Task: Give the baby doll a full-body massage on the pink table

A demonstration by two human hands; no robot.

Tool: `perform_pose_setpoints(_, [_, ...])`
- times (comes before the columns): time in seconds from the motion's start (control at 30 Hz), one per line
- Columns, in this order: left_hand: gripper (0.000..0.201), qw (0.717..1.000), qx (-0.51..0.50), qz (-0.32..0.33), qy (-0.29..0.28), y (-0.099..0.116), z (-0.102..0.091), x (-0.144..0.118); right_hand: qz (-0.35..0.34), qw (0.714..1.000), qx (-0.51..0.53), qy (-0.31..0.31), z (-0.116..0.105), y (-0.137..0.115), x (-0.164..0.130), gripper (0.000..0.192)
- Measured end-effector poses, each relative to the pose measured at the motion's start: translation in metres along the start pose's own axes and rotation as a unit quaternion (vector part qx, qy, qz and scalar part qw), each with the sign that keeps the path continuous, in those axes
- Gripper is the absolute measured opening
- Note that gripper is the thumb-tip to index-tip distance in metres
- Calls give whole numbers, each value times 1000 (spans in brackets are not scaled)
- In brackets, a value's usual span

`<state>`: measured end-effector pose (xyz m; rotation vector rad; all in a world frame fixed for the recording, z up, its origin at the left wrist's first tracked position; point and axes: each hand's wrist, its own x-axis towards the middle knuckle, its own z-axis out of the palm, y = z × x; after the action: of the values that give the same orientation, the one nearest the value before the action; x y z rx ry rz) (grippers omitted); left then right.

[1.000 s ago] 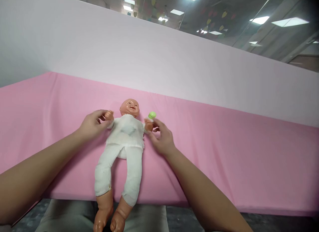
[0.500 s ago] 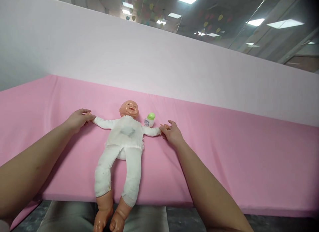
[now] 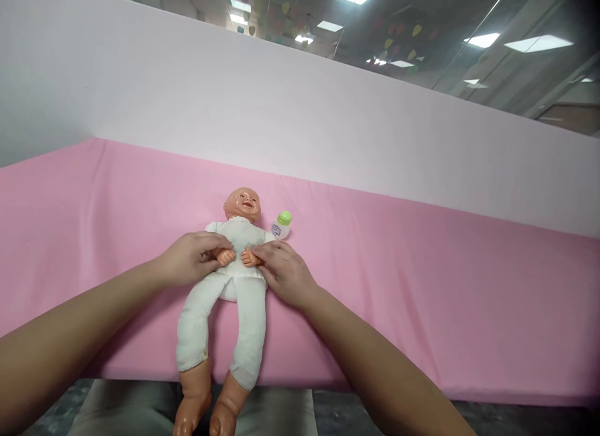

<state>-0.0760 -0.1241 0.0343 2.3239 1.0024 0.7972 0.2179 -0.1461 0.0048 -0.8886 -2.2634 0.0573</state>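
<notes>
A baby doll [image 3: 240, 286] with a white cloth body lies on its back on the pink padded surface [image 3: 398, 286], head toward the wall. Its plastic feet hang past the front edge. My left hand [image 3: 190, 258] is closed around the doll's arm on the left, near the wrist. The other doll arm is gripped by my right hand [image 3: 284, 270]. Both doll hands rest over the belly, close together but apart. Beside the doll's shoulder on the right sits a small clear bottle [image 3: 281, 226] with a green cap, not touched by my hands.
A white wall panel [image 3: 300, 111] runs behind the pink surface. Above it, glass [image 3: 398, 42] shows ceiling lights and heart-shaped stickers. My own legs [image 3: 281, 411] are below the front edge, under the doll's feet.
Both my hands have moved inward from the sides, bringing the doll's outstretched arms together over its belly. The bottle has stayed in place.
</notes>
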Motion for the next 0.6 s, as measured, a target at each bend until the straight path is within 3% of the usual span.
perform_pose_setpoints(0.07, [35,999,5,-14,31,-7,-1,0,15,1000,-4,9,0,2,0,46])
perform_pose_setpoints(0.17, [44,988,-11,-85,125,-22,-10,0,105,992,6,73,-5,14,-5,48])
perform_pose_setpoints(0.27, [57,958,-55,-153,236,-40,-26,1,213,962,63,159,-16,37,-12,61])
perform_pose_setpoints(0.33, [60,937,-48,-207,276,-56,-39,1,282,934,88,201,-26,57,-17,72])
perform_pose_setpoints(0.4, [64,922,-12,-287,258,-74,-53,1,370,902,73,209,-34,78,-22,75])
perform_pose_setpoints(0.47, [67,910,9,-361,203,-93,-65,-1,444,877,74,166,-39,98,-27,68])
perform_pose_setpoints(0.6, [62,905,3,-393,163,-116,-75,-3,495,857,126,70,-38,121,-37,53])
